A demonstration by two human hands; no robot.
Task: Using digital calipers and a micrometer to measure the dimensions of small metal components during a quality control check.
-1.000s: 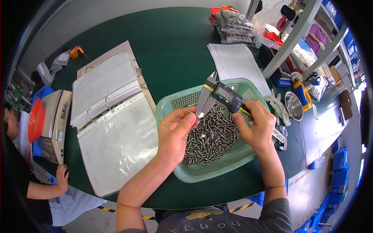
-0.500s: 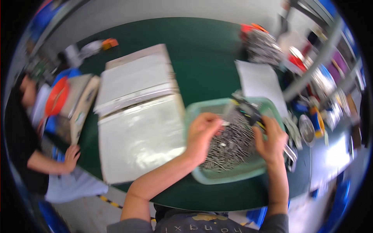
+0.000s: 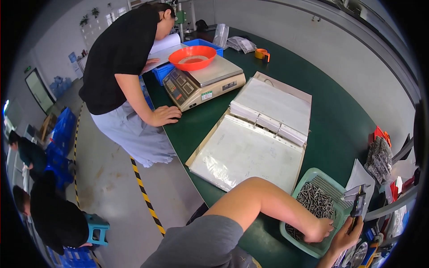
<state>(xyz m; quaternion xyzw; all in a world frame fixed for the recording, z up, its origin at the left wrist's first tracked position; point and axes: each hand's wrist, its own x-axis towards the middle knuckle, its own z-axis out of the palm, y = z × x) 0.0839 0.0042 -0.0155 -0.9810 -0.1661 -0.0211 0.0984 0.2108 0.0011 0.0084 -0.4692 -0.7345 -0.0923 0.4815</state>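
Note:
A green plastic basket (image 3: 318, 173) with perforated sides stands on the table at the lower right, holding a heap of dark metal screws (image 3: 314, 198). My left hand (image 3: 319, 230) reaches over the basket's near side, its fingers pinched together low over the screws. Whatever sits between those fingertips is too small to make out. Just beyond the basket's right rim, my right hand (image 3: 346, 236) grips a digital caliper (image 3: 357, 204) with a dark body. The caliper's metal jaws point up over the basket's far right corner.
An open ring binder (image 3: 250, 149) lies left of the basket. Farther left stands a weighing scale (image 3: 203, 87) with a red bowl (image 3: 192, 57); a person in black (image 3: 123, 58) leans there, one hand on the table. Bagged parts (image 3: 379, 158) and a metal rail (image 3: 393, 210) crowd the right side.
The view has swung left, so basket and binder appear farther right, and the scale and person show fully. My left hand has come away from the caliper, which stays in my right hand.

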